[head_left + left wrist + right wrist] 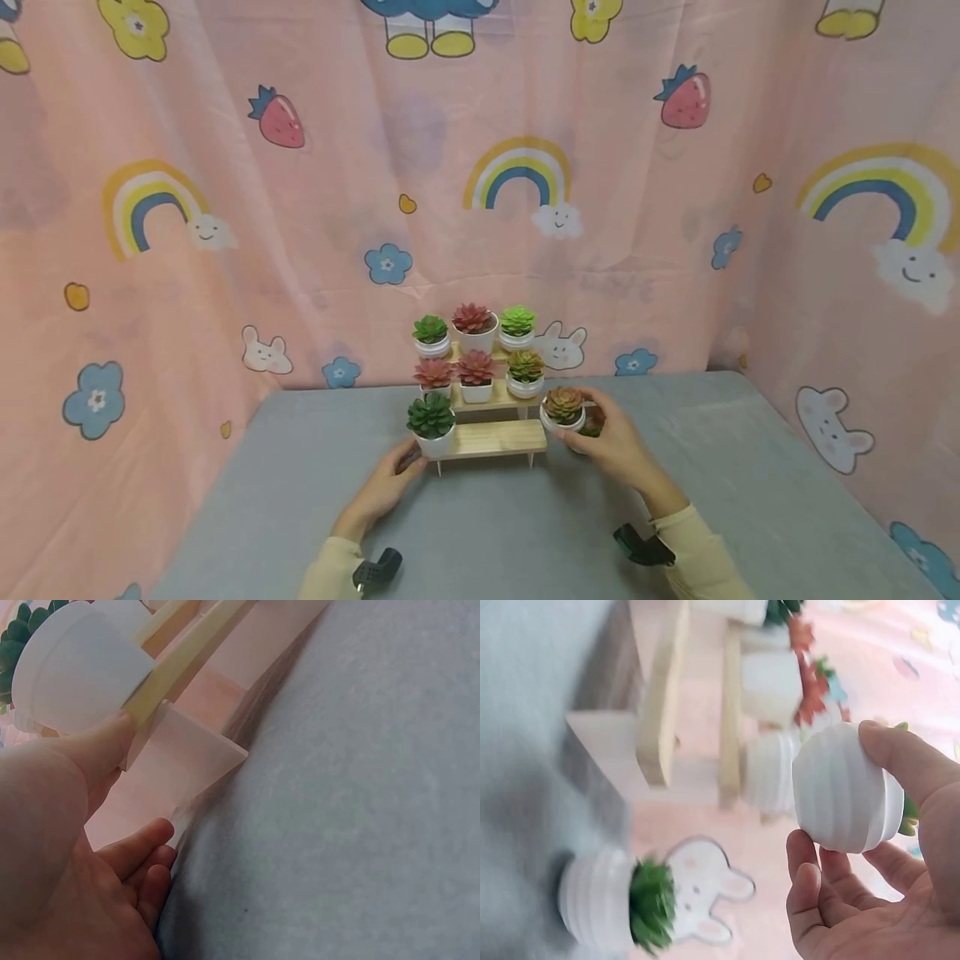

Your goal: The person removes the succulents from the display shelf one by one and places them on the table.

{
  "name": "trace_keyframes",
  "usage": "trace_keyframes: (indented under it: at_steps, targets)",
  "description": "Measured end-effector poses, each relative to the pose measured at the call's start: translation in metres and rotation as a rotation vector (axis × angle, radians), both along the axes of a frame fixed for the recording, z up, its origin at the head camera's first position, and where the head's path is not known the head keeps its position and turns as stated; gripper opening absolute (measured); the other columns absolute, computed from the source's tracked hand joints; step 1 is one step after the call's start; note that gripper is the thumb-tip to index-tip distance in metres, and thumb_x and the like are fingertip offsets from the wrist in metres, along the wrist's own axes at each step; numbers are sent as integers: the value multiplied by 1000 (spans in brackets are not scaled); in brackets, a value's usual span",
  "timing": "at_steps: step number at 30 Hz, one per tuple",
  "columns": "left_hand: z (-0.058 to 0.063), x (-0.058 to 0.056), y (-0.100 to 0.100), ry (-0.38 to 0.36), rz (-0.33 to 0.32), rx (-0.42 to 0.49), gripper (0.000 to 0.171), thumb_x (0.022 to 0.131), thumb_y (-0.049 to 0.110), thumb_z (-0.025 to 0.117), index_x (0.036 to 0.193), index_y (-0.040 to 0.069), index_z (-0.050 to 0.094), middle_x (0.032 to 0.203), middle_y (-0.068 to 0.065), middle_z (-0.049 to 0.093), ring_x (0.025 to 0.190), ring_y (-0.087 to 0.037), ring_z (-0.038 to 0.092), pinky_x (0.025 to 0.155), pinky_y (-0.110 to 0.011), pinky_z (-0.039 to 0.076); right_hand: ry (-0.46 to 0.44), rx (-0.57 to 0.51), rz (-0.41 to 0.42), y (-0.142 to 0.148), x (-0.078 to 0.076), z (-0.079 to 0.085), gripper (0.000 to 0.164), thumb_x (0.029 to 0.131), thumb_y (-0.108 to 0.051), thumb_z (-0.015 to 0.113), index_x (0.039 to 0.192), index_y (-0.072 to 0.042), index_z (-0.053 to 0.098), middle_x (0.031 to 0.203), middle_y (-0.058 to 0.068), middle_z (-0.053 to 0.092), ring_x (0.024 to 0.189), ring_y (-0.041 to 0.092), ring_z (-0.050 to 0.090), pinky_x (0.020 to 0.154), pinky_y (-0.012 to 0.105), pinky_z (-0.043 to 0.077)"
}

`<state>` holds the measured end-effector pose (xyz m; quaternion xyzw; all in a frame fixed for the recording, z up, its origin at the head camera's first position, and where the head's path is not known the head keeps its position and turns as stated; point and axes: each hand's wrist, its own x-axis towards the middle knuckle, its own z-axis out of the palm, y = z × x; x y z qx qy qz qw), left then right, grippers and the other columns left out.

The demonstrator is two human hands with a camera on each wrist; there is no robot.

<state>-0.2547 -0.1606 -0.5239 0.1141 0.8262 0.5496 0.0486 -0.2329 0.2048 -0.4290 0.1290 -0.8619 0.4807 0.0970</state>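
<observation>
My right hand (618,442) holds a potted succulent (564,407) with orange-brown leaves and a white ribbed pot, thumb on one side and fingers on the other. In the right wrist view this pot (847,791) is raised beside the shelves. My left hand (386,482) is at the left end of the bottom step of a wooden tiered plant stand (495,437). Its thumb presses the step's end just below a dark green succulent (431,417); the lower fingers (142,851) bend loosely beside the stand's pale leg (176,750), and the index finger is mostly hidden.
On the upper steps stand several potted succulents, among them a red one (472,319) and a bright green one (517,323). Another white pot with green leaves (652,904) sits on the grey tabletop (300,467) right of the stand. A pink printed curtain (315,225) hangs behind.
</observation>
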Motion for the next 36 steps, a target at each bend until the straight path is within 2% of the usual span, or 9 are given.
trace_keyframes:
  at_steps: [6, 13, 15, 17, 23, 27, 29, 31, 36]
  targets:
    - [0, 0, -3, 6, -24, -7, 63, 104, 32, 58, 156, 6, 37, 160, -18, 41, 148, -39, 39, 119, -56, 37, 30, 0, -54, 24, -6, 2, 64, 91, -15, 76, 146, 0, 46, 135, 25, 56, 115, 39, 61, 81, 26, 51]
    - [2, 2, -1, -12, -8, 8, 64, 103, 33, 58, 157, 5, 36, 161, -19, 39, 148, -40, 38, 119, -57, 36, 11, -10, -91, 44, -14, -4, 67, 93, -17, 74, 149, 3, 42, 140, 29, 52, 120, 44, 59, 80, 20, 51]
    - [3, 3, -1, -17, 0, 8, 64, 103, 33, 59, 156, 5, 37, 160, -19, 40, 149, -40, 38, 119, -57, 35, 4, -17, -111, 48, -14, -4, 68, 93, -19, 75, 149, 1, 43, 139, 27, 53, 113, 31, 64, 78, 19, 51]
    - [3, 4, -1, -24, 8, 5, 64, 103, 34, 59, 156, 6, 37, 160, -18, 40, 149, -40, 38, 120, -57, 35, 1, -15, -131, 52, -15, -5, 67, 93, -20, 75, 148, 0, 43, 137, 27, 55, 110, 27, 64, 76, 18, 51]
    - [3, 4, -1, -30, 20, 3, 65, 102, 35, 59, 156, 6, 38, 161, -19, 39, 149, -41, 36, 120, -58, 34, 8, -2, -155, 62, -20, -8, 67, 94, -20, 73, 148, 2, 40, 133, 29, 54, 107, 32, 63, 76, 15, 50]
    - [3, 4, -1, -24, 6, 5, 65, 103, 35, 59, 157, 5, 36, 161, -20, 38, 150, -41, 35, 121, -58, 33, 15, -2, -151, 68, -23, -13, 64, 93, -18, 74, 146, 2, 42, 131, 28, 54, 95, 8, 61, 74, 14, 51]
    - [3, 2, -1, -17, 4, 2, 66, 103, 35, 58, 157, 5, 36, 162, -20, 37, 150, -42, 35, 121, -58, 33, 29, 0, -142, 70, -26, -14, 63, 93, -16, 74, 145, 1, 44, 130, 28, 55, 93, 3, 59, 74, 14, 52]
    - [3, 1, -2, -5, 5, -8, 66, 103, 37, 58, 157, 5, 36, 161, -20, 38, 150, -42, 35, 120, -58, 33, 42, 13, -141, 73, -27, -16, 61, 92, -15, 75, 143, 1, 46, 129, 27, 56, 95, 7, 60, 75, 15, 52]
    - [2, 3, -2, -4, 2, -48, 66, 103, 39, 57, 157, 7, 36, 162, -19, 38, 149, -42, 37, 120, -58, 34, 24, 62, -155, 80, -26, -26, 63, 91, -15, 76, 141, 6, 45, 129, 29, 56, 106, 29, 60, 78, 16, 50]
